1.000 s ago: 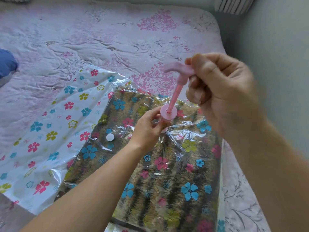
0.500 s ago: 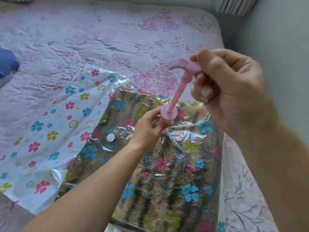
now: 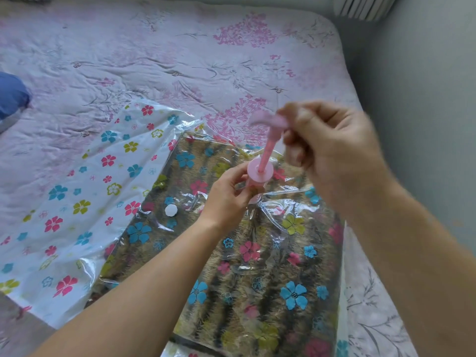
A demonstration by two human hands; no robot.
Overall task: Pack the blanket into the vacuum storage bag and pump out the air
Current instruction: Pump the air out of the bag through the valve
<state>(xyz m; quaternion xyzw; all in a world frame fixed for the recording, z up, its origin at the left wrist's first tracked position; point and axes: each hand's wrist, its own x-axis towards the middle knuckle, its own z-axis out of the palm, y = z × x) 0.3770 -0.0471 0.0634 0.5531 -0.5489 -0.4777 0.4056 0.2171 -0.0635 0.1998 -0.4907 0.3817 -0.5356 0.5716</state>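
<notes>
On the bag (image 3: 77, 202), left hand (image 3: 226, 199) fingers hold the pink pump (image 3: 259, 172); right hand (image 3: 332, 148) fingers grip its handle (image 3: 269, 120).

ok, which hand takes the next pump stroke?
Right. The right hand grips the pump handle with the rod drawn out; the left hand holds the pump barrel on the vacuum bag, so it should probably only steady.

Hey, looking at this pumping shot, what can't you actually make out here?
Head view:
- Where the pump meets the vacuum bag: hidden behind the left hand.
- The pump handle: motion-blurred, partly covered by the right hand.
- The blue object: cut off by the left edge.
</notes>
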